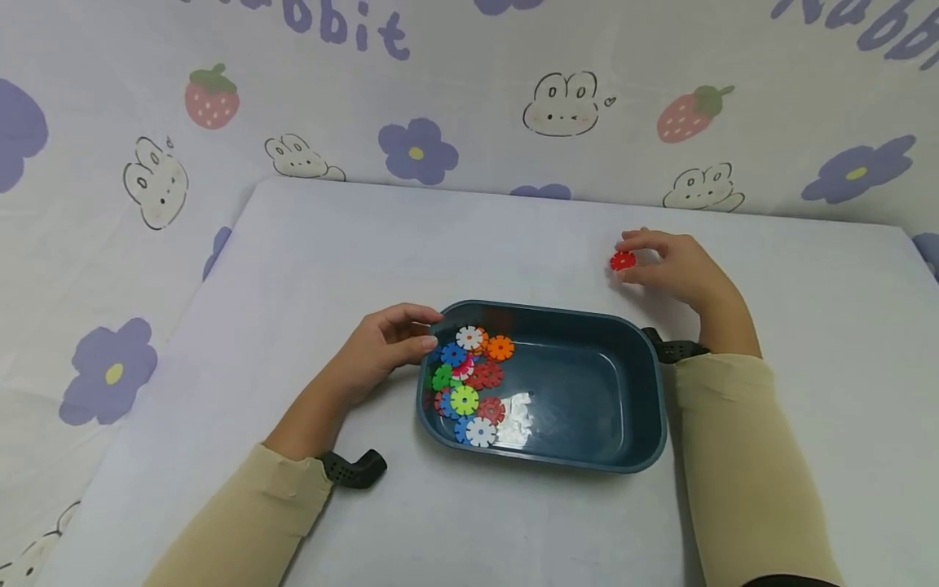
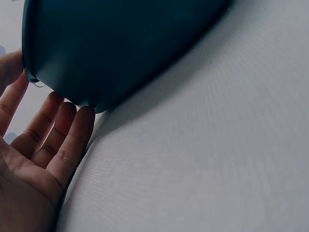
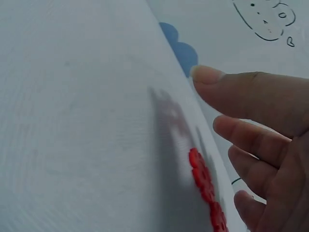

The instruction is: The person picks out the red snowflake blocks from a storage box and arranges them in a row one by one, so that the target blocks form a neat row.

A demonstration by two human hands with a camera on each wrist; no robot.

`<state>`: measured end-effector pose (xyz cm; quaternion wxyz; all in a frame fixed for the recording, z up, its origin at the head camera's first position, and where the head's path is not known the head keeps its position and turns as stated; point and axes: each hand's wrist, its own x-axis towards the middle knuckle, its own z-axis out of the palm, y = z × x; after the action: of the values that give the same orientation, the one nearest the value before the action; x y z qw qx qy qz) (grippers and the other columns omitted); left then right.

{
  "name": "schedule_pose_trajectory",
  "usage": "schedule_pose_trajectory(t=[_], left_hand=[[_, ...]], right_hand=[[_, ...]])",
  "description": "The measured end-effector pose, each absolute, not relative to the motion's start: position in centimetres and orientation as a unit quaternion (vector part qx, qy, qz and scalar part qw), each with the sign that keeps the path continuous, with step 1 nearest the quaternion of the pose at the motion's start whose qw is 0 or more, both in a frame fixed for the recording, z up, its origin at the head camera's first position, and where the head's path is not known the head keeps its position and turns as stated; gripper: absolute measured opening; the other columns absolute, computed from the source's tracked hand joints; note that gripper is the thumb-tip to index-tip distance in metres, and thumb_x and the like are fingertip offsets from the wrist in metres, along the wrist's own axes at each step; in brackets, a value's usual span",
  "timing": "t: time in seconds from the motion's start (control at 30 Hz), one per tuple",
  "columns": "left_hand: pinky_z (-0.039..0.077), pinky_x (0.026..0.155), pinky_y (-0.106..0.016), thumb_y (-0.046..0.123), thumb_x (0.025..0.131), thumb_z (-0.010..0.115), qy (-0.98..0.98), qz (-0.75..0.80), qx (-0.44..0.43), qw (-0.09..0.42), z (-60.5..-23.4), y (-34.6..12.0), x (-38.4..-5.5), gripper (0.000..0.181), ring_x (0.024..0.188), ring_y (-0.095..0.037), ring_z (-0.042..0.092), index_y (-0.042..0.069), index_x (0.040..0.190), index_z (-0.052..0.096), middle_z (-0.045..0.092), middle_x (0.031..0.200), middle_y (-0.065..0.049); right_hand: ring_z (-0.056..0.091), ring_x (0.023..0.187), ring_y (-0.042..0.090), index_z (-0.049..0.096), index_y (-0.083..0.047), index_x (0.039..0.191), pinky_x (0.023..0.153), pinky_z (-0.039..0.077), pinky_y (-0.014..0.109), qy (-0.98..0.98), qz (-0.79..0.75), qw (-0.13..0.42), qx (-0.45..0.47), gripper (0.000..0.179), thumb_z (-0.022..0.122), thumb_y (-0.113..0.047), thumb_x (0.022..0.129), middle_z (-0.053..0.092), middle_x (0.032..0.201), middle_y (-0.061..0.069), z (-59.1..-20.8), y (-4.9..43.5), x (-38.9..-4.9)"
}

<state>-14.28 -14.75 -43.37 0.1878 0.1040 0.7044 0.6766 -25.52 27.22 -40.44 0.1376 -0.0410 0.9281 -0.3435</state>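
Judging the red disc (image 1: 623, 261) light and stiff; I'd pinch its notched rim. It lies on the table (image 1: 330, 244) between parted fingers of my right hand (image 1: 682, 267); left hand (image 1: 370, 350) loosely touches the tray (image 1: 579, 391).

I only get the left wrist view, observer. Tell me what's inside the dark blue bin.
Observer: The head view shows colourful notched discs gathered at the left end of the bin.

Operator: Now locate the right hand for me.

Observer: The right hand is past the bin's far right corner, beside a red disc that is outside the bin.
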Motion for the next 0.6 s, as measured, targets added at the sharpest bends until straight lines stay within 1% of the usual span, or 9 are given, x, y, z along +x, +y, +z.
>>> schedule_pose_trajectory(t=[0.07, 0.1, 0.23, 0.3, 0.47, 0.6], left_hand=[[0.058, 0.084, -0.032, 0.016, 0.092, 0.068, 0.704, 0.677, 0.104, 0.189, -43.39, -14.72, -14.23, 0.034, 0.104, -0.026, 0.063, 0.008, 0.125, 0.061, 0.062, 0.123, -0.015], [0.058, 0.084, -0.032, 0.017, 0.092, 0.068, 0.704, 0.677, 0.104, 0.190, -43.36, -14.71, -14.21, 0.035, 0.105, -0.026, 0.063, 0.008, 0.125, 0.061, 0.062, 0.123, -0.015], [0.058, 0.084, -0.032, 0.016, 0.092, 0.068, 0.704, 0.677, 0.105, 0.188, -43.35, -14.72, -14.32, 0.034, 0.105, -0.027, 0.063, 0.008, 0.125, 0.061, 0.062, 0.123, -0.015], [0.058, 0.084, -0.032, 0.016, 0.092, 0.068, 0.703, 0.678, 0.106, 0.186, -43.32, -14.74, -14.38, 0.034, 0.105, -0.027, 0.063, 0.008, 0.125, 0.062, 0.062, 0.123, -0.015], [0.058, 0.084, -0.032, 0.016, 0.092, 0.068, 0.701, 0.681, 0.105, 0.186, -43.35, -14.79, -14.35, 0.034, 0.104, -0.026, 0.063, 0.007, 0.125, 0.061, 0.062, 0.123, -0.016], [0.058, 0.084, -0.032, 0.014, 0.093, 0.066, 0.698, 0.682, 0.107, 0.188, -43.50, -14.81, -14.32, 0.034, 0.103, -0.025, 0.063, 0.006, 0.126, 0.060, 0.061, 0.123, -0.017]], right_hand=[[0.019, 0.151, 0.030, 0.061, -0.014, 0.133, 0.111, 0.031, 0.063, 0.931, -0.330, 0.145, -0.051, 0.053, 0.074, -0.036, 0.086, 0.041, 0.155, 0.008, -40.72, 27.12, -25.58], [0.018, 0.151, 0.031, 0.061, -0.014, 0.133, 0.110, 0.031, 0.064, 0.933, -0.323, 0.148, -0.055, 0.053, 0.074, -0.035, 0.086, 0.040, 0.155, 0.008, -40.81, 27.10, -25.58], [0.018, 0.150, 0.034, 0.060, -0.012, 0.134, 0.106, 0.039, 0.061, 0.937, -0.305, 0.152, -0.073, 0.052, 0.073, -0.030, 0.087, 0.036, 0.157, 0.011, -41.09, 27.11, -25.72], [0.020, 0.149, 0.035, 0.059, -0.011, 0.134, 0.106, 0.039, 0.060, 0.938, -0.303, 0.151, -0.077, 0.052, 0.073, -0.029, 0.088, 0.034, 0.158, 0.012, -41.18, 27.06, -25.85], [0.024, 0.146, 0.039, 0.062, -0.007, 0.131, 0.109, 0.036, 0.060, 0.941, -0.295, 0.145, -0.079, 0.046, 0.071, -0.025, 0.089, 0.031, 0.159, 0.015, -41.40, 26.90, -26.07], [0.024, 0.146, 0.041, 0.063, -0.005, 0.129, 0.110, 0.032, 0.062, 0.944, -0.287, 0.143, -0.071, 0.043, 0.069, -0.025, 0.091, 0.032, 0.158, 0.016, -41.49, 26.86, -25.93]])
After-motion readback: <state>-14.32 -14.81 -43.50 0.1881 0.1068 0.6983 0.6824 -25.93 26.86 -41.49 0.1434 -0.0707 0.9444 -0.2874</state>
